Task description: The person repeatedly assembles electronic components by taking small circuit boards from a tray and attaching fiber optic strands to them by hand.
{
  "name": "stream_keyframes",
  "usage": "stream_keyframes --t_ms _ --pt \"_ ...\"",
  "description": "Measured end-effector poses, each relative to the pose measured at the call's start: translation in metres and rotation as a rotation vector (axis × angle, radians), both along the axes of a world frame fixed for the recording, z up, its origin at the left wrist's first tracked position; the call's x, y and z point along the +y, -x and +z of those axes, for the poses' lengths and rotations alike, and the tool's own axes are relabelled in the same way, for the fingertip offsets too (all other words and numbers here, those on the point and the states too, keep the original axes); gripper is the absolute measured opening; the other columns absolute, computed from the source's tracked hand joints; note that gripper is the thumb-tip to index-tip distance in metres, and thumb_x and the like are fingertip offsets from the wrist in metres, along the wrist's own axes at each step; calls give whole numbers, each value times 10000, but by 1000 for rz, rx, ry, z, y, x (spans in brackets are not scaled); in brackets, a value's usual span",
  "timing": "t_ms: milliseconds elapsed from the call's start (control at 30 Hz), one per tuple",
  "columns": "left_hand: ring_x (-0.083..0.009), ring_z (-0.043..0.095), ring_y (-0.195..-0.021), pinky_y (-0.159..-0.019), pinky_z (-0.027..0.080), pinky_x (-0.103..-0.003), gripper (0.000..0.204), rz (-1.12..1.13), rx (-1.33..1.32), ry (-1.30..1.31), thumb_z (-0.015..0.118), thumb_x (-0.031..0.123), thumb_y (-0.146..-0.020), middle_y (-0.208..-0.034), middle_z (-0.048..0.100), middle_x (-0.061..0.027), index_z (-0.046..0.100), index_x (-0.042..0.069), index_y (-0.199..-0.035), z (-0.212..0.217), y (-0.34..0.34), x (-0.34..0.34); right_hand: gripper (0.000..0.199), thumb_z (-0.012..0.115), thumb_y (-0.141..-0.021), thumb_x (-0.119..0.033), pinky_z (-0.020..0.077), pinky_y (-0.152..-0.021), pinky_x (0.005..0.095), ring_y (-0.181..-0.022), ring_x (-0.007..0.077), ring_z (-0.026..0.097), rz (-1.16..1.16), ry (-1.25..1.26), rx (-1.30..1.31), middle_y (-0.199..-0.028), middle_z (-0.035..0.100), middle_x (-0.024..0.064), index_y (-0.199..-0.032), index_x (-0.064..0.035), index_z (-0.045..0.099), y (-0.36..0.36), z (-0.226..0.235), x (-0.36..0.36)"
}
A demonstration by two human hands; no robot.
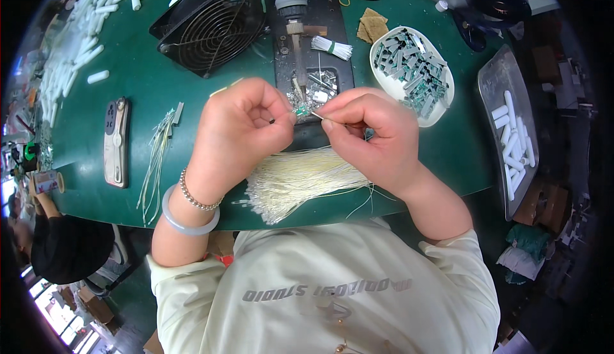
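Note:
My left hand (246, 124) pinches a small green circuit board (302, 109) between thumb and forefinger, just under the tip of a soldering iron (297, 60) that points down at it. Coming from the other side, my right hand (377, 133) grips the end of a thin wire (316, 115) against the board. Whether wire and board are joined I cannot tell. Below both hands lies a thick bundle of pale yellow and white wires (288, 188). Metal bits and solder scraps fill a dark base plate (281, 50) behind the fingertips.
A black fan (217, 31) stands back left, near loose white tubes (73, 66). Left lie a phone (116, 141) and several wired boards (163, 140). At right are a white bowl (449, 92) of boards and a metal tray (489, 92) of white tubes. Another person (70, 245) sits far left.

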State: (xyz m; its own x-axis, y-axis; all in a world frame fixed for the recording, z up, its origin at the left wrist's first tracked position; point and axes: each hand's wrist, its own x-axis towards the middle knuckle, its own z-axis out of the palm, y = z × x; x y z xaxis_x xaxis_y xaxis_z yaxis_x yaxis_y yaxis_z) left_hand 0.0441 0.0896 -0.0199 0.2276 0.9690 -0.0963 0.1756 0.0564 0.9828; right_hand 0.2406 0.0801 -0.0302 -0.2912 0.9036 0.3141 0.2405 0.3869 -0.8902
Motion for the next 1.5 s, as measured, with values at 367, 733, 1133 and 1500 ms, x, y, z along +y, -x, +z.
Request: stream_keyframes --t_ms 367,733,1133,1500 --pt "-79 493 -633 -565 404 -195 82 354 487 -613 604 -59 -776 -822 576 -70 535 -15 -783 53 78 -31 197 714 -763 -78 364 -502 226 -544 71 392 -474 62 -256 -632 478 -15 -887 -19 574 -70 14 31" --pt "-242 613 -769 -665 488 -315 137 433 1263 -695 672 131 -802 -854 656 -80 663 69 -924 -12 110 -36 199 667 -760 -146 500 -685 346 -734 264 633 -405 -188 -863 -907 627 126 -933 -50 653 -69 -21 47" --pt "-238 614 -775 -587 490 -302 160 150 676 -553 679 20 -756 -890 641 -100 626 18 -908 9 32 -65 107 622 -839 -61 463 -629 229 -706 111 593 -182 70 -21 -766 637 37 -907 17 650 -53 18 23" --pt "-83 596 -763 -666 474 -209 123 -124 -22 284 541 42 -907 -883 655 -77 570 -47 -987 6 -23 -56 95 624 -829 -6 460 -678 216 -754 90 566 99 484 184 -821 612 41 -914 33 639 -13 12 -4"
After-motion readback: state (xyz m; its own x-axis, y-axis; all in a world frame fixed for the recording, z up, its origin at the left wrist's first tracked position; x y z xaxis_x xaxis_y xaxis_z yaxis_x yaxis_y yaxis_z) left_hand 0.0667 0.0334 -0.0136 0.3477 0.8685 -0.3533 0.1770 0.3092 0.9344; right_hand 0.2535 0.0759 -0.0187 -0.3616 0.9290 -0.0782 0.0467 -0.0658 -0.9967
